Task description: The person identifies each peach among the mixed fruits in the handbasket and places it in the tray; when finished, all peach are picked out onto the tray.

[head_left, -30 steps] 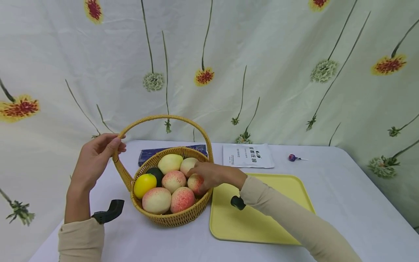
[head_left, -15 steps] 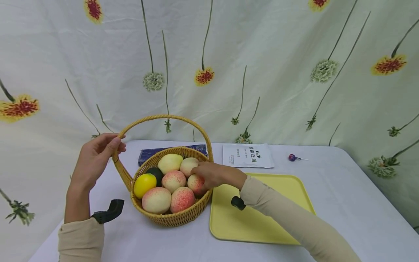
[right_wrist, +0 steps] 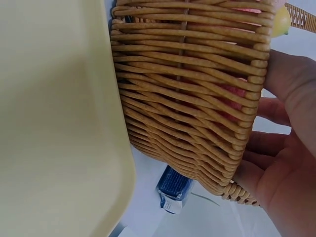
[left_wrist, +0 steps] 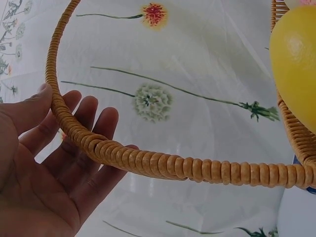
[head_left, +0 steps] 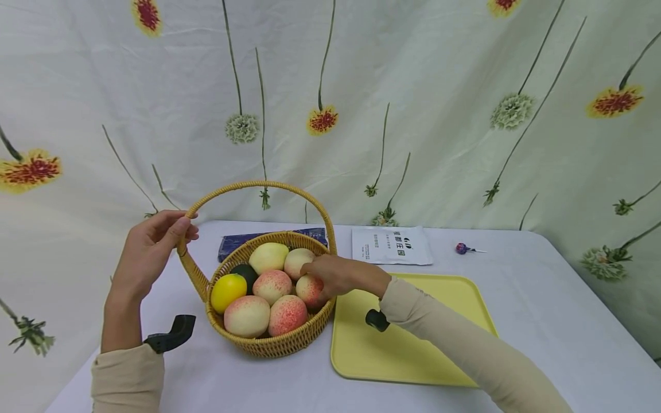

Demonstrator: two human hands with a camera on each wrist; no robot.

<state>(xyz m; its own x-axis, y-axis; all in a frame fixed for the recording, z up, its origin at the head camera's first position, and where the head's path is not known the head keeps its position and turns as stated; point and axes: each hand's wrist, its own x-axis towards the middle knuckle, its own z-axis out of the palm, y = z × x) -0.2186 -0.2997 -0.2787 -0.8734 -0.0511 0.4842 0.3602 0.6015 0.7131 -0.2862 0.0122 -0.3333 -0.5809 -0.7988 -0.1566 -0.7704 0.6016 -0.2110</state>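
A wicker basket [head_left: 268,348] full of fruit stands on the white table. My left hand [head_left: 150,246] holds the left side of its arched handle [left_wrist: 148,160], thumb on one side and fingers behind. My right hand [head_left: 335,278] reaches over the basket's right rim, its fingers around a small red-speckled peach [head_left: 308,291]. The fingertips are partly hidden, and in the right wrist view the woven wall covers most of the fruit. Beside that peach lie a paler peach [head_left: 298,262], several larger peaches, a yellow lemon [head_left: 228,292], a pale yellow-green fruit [head_left: 268,257] and a dark green fruit [head_left: 245,276].
A yellow tray [head_left: 403,350] lies right of the basket, under the right forearm. Behind the basket is a dark blue packet [head_left: 232,245]. A white printed pouch [head_left: 391,245] and a lollipop [head_left: 461,248] lie toward the table's back edge, before a flowered curtain [head_left: 434,86].
Hardly anything differs. Both hands keep their places on the handle and at the peach; the middle peach has shifted very slightly left.
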